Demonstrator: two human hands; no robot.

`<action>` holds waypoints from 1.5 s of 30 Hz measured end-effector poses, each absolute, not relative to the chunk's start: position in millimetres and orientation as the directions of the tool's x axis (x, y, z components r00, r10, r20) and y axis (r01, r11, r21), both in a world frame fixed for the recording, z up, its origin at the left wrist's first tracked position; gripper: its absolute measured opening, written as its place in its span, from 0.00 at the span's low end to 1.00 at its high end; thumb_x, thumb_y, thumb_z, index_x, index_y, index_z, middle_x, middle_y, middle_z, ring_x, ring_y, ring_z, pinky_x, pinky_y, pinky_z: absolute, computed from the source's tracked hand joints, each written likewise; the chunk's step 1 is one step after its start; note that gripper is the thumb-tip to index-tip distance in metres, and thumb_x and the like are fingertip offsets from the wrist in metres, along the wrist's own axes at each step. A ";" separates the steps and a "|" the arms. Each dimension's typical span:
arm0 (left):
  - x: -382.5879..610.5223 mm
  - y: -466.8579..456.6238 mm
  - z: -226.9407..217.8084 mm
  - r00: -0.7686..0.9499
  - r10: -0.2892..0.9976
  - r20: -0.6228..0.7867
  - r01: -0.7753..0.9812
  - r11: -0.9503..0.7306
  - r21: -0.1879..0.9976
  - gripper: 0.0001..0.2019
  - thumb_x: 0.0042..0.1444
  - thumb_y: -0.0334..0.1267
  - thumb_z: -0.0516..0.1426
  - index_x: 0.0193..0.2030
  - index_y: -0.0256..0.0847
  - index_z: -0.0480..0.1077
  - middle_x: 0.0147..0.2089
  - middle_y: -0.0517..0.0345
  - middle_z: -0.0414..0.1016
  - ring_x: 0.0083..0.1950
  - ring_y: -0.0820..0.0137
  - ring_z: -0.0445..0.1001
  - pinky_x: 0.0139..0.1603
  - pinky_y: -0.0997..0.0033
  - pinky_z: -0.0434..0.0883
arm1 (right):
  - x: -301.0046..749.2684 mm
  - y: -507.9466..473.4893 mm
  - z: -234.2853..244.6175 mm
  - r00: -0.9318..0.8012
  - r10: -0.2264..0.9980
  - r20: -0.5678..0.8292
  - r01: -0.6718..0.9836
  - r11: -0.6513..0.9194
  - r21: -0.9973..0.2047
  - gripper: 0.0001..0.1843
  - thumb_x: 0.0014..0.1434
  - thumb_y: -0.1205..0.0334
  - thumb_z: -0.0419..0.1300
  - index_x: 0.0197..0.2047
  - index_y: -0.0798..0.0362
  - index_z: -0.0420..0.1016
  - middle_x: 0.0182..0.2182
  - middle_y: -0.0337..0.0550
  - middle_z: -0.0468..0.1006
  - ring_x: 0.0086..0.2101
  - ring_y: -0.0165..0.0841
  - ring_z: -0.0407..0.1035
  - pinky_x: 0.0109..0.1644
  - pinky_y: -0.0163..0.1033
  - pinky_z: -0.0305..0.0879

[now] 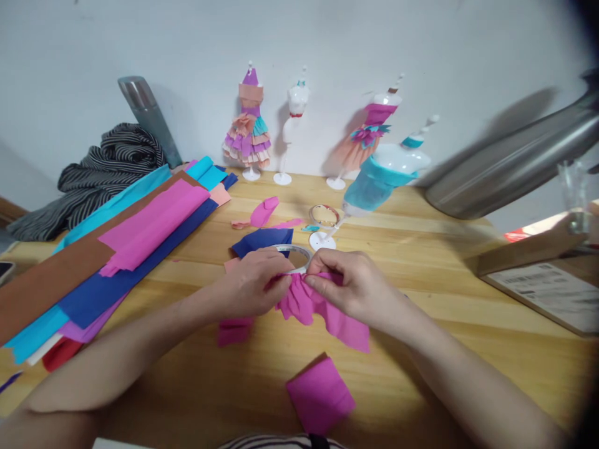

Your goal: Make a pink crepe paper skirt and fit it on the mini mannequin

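Both my hands pinch the gathered top edge of a magenta crepe paper strip (344,324) above the table. My left hand (255,280) is closed on its left end, thumb against the fingers. A little to the right, my right hand (353,284) grips the same pleated edge, and the ruffled paper hangs below. Just behind the fingers is a roll of tape (299,251), partly hidden by them. Nearer me lies a folded magenta paper piece (322,394); a smaller magenta scrap (234,331) sits below my left hand. Dark blue paper (264,240) lies behind that hand.
Mini dress forms stand along the wall, one in a ruffled dress (249,140), one in teal paper (379,184). Crepe paper sheets (154,218) and a striped cloth (112,168) are at left. A cardboard box (538,274) and a large metallic bottle (510,149) stand right.
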State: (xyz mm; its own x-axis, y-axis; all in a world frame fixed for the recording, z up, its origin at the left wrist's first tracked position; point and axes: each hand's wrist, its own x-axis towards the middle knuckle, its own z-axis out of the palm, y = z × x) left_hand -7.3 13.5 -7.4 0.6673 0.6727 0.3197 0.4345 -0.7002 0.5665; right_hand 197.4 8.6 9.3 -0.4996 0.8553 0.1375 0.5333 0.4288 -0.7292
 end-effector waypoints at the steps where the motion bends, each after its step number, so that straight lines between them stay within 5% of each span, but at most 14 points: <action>1: -7.2 13.3 -6.9 0.669 0.672 0.316 0.434 -0.700 0.568 0.13 0.60 0.28 0.48 0.23 0.40 0.55 0.24 0.62 0.60 0.30 0.73 0.61 0.34 0.71 0.60 | 197.0 8.6 9.7 -0.509 0.848 0.147 0.531 0.443 -0.722 0.10 0.57 0.65 0.57 0.24 0.53 0.65 0.17 0.31 0.60 0.20 0.25 0.54 0.25 0.33 0.50; 18: -6.6 13.1 -5.9 0.676 0.673 0.301 0.451 -0.700 0.554 0.14 0.61 0.29 0.48 0.23 0.40 0.56 0.24 0.61 0.61 0.30 0.73 0.62 0.36 0.71 0.62 | 196.5 9.3 5.0 -0.477 0.874 0.097 0.510 0.365 -0.779 0.12 0.57 0.63 0.59 0.24 0.52 0.63 0.18 0.32 0.60 0.21 0.26 0.53 0.25 0.33 0.50; 28: -7.0 15.0 -11.6 0.664 0.663 0.346 0.451 -0.724 0.521 0.13 0.60 0.28 0.48 0.23 0.41 0.56 0.24 0.61 0.61 0.30 0.71 0.62 0.37 0.70 0.62 | 197.6 0.0 9.6 -0.561 0.821 0.108 0.595 0.490 -0.637 0.12 0.58 0.67 0.55 0.23 0.52 0.63 0.19 0.33 0.62 0.21 0.26 0.56 0.26 0.34 0.51; 36: -8.1 14.8 -10.9 0.681 0.658 0.323 0.444 -0.721 0.532 0.13 0.60 0.29 0.48 0.24 0.40 0.57 0.25 0.61 0.62 0.30 0.71 0.62 0.38 0.69 0.63 | 197.2 1.7 10.7 -0.600 0.787 0.145 0.495 0.508 -0.705 0.10 0.61 0.67 0.55 0.28 0.54 0.72 0.24 0.40 0.74 0.25 0.29 0.65 0.31 0.35 0.57; 45: -8.9 13.4 -9.4 0.672 0.640 0.372 0.425 -0.745 0.515 0.13 0.59 0.28 0.48 0.24 0.40 0.56 0.24 0.61 0.61 0.30 0.72 0.61 0.36 0.70 0.62 | 198.7 7.3 9.4 -0.472 0.866 0.166 0.540 0.432 -0.722 0.12 0.56 0.64 0.59 0.23 0.52 0.63 0.17 0.32 0.59 0.21 0.26 0.53 0.25 0.34 0.50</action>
